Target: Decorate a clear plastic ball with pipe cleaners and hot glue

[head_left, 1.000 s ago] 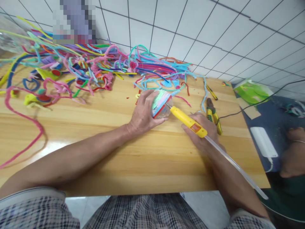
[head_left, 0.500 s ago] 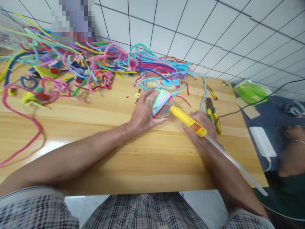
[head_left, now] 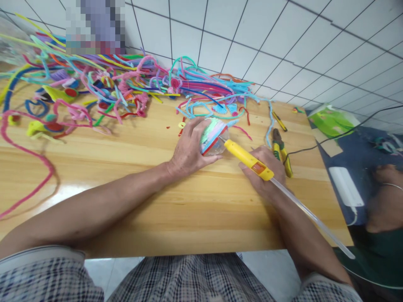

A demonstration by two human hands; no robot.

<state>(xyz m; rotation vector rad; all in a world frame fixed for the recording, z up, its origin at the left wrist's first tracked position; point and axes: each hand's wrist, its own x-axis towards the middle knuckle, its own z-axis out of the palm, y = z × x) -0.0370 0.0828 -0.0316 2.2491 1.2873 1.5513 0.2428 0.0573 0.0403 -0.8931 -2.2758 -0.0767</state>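
Note:
My left hand (head_left: pixel 190 149) is wrapped round a clear plastic piece (head_left: pixel 218 147) that is partly covered with rows of green, purple, blue and red pipe cleaners (head_left: pixel 211 133). My right hand (head_left: pixel 266 167) grips a yellow hot glue gun (head_left: pixel 247 158), tilted so that its metal tip meets the red and blue edge of that piece. A long translucent glue stick (head_left: pixel 311 216) sticks out of the back of the gun, over my right forearm. The palm side of my left hand and the underside of the piece are hidden.
A tangled heap of coloured pipe cleaners (head_left: pixel 195 86) lies along the tiled wall. Pliers with yellow and green handles (head_left: pixel 280 151) and a yellow cutter (head_left: pixel 279 121) lie to the right. Beyond the table edge are a white power strip (head_left: pixel 345 186), a green bag (head_left: pixel 333 119) and another person's leg.
Almost nothing differs. Both hands, the covered piece and the glue gun keep their places, with only a very slight shift of the view.

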